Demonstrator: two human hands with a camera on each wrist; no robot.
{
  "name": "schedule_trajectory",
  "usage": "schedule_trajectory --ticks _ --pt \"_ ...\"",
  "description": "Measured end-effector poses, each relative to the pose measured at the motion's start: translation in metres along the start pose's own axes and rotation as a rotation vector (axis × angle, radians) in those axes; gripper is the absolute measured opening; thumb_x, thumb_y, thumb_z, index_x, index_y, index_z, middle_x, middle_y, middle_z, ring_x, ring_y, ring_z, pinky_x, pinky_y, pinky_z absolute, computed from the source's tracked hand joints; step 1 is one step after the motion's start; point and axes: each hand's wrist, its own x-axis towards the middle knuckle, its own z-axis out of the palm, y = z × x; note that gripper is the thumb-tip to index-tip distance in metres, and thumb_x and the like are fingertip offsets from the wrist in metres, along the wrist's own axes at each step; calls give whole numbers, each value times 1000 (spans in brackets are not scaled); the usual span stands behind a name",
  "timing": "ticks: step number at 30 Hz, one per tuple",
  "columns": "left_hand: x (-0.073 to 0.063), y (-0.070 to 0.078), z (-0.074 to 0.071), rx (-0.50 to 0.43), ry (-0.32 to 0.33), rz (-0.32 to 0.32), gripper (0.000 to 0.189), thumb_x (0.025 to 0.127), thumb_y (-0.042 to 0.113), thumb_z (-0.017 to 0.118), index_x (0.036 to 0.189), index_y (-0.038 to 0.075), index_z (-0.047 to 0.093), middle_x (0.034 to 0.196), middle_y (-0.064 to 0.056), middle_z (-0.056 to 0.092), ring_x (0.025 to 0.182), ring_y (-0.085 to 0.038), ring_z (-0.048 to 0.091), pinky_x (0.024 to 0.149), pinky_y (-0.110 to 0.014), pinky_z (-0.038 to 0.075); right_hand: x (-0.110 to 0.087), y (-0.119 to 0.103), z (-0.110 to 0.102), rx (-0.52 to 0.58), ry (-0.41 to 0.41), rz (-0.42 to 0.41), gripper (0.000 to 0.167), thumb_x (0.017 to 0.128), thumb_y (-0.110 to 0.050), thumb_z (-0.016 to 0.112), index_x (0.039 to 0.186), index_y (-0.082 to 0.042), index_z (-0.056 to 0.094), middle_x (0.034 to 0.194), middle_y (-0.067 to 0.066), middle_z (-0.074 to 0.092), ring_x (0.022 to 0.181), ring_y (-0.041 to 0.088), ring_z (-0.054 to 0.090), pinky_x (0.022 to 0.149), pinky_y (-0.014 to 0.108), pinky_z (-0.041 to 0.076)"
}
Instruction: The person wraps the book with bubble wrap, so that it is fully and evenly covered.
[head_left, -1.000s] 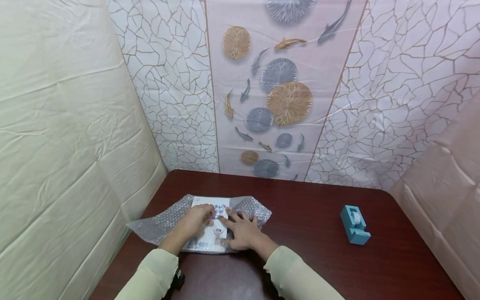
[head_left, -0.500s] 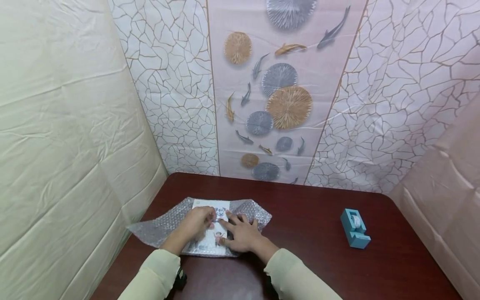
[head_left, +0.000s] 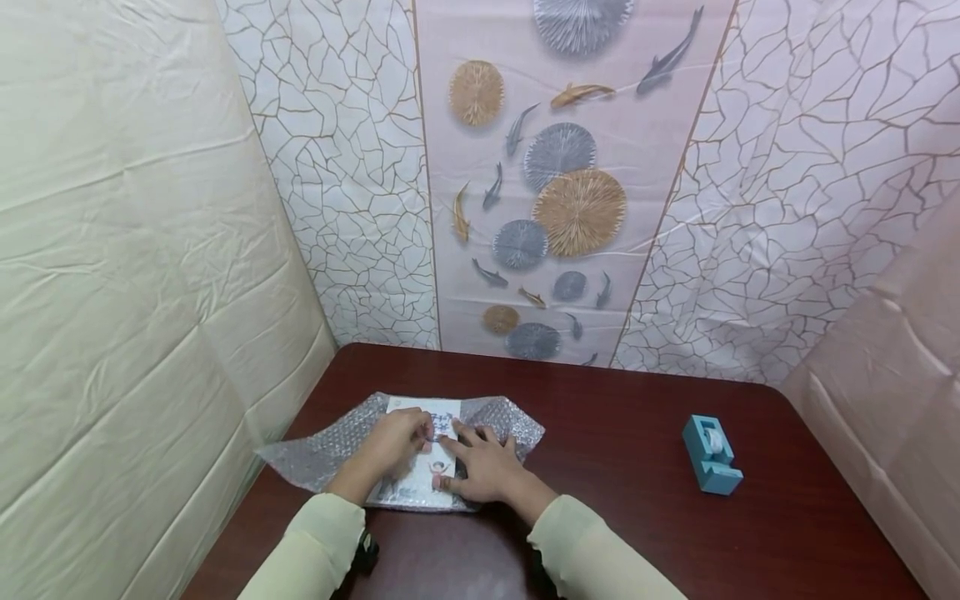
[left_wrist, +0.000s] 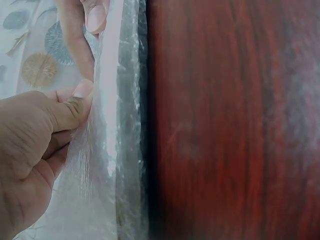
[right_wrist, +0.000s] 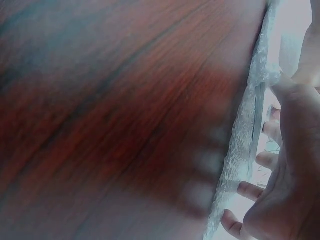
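A white book [head_left: 441,457] with dark lettering and a small drawn figure lies on a sheet of bubble wrap [head_left: 491,408]. My left hand [head_left: 393,442] is over the book's left half, fingers curled and thumb against forefinger. In the left wrist view, the left hand [left_wrist: 30,145] pinches the bubble wrap [left_wrist: 110,160] near its edge. My right hand [head_left: 487,467] rests with spread fingers on the book's right side, index fingertip close to the left hand's fingers. The right wrist view has the right hand [right_wrist: 295,165] over the book's edge [right_wrist: 258,125], with bubble wrap beneath.
A blue tape dispenser [head_left: 711,454] with a roll of clear tape stands on the right of the dark red-brown table [head_left: 600,467]. A loose flap of the wrap spreads left toward the cream cloth wall [head_left: 150,333]. Patterned cloth [head_left: 525,167] hangs behind the table.
The head view shifts slightly. Both hands stay almost in place on the book and the bubble wrap, with only small finger movements.
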Motion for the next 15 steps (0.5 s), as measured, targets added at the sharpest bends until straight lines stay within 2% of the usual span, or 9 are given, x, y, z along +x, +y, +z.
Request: schedule_trajectory --ticks 7,11,15 --pt "2 2 0 39 8 -8 22 88 14 92 88 26 73 86 13 64 78 -6 63 75 -32 56 1 -1 0 -11 -2 15 83 100 -84 53 169 -39 45 183 -2 33 162 44 39 117 89 31" --pt "3 3 0 64 16 -29 19 92 13 89 96 26 75 104 7 61 83 -10 69 72 -35 57 1 -1 -1 -18 -12 23 88 99 -85 53 173 -41 37 184 -3 31 163 45 38 117 89 32" --pt "6 0 1 46 19 -43 19 91 12 90 100 23 77 117 1 62 95 -17 78 79 -42 62 1 -4 -4 -33 -18 27 92 98 -85 54 175 -42 28 184 -3 31 162 46 37 116 89 33"
